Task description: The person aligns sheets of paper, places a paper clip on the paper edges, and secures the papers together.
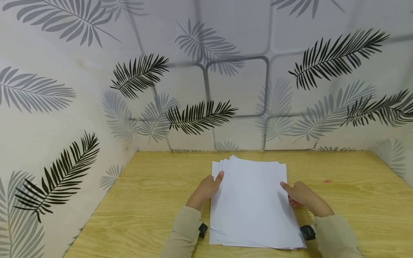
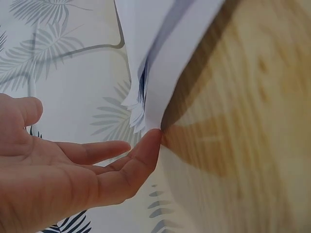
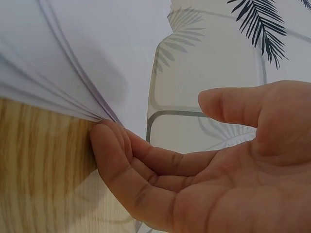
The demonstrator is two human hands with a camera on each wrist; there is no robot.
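Observation:
A loose stack of white paper sheets [image 1: 251, 204] lies on the wooden table, its sheets slightly fanned and uneven at the top and bottom edges. At the stack's left side is my left hand [image 1: 206, 189]; in the left wrist view its fingertips [image 2: 151, 141] touch the paper's edge close to the tabletop, while the thumb stands apart. My right hand [image 1: 304, 197] is at the opposite side. Its bent fingers [image 3: 109, 145] press against the sheet edges in the right wrist view, where the sheets spread apart, and its thumb is raised away from the paper.
A small red paper clip [image 1: 327, 181] lies on the table [image 1: 155, 186] to the right of the stack. Behind and to the left, a pale wall covering [image 1: 238, 132] with a leaf pattern borders the table. Dark bands [image 1: 308, 232] sit at both wrists.

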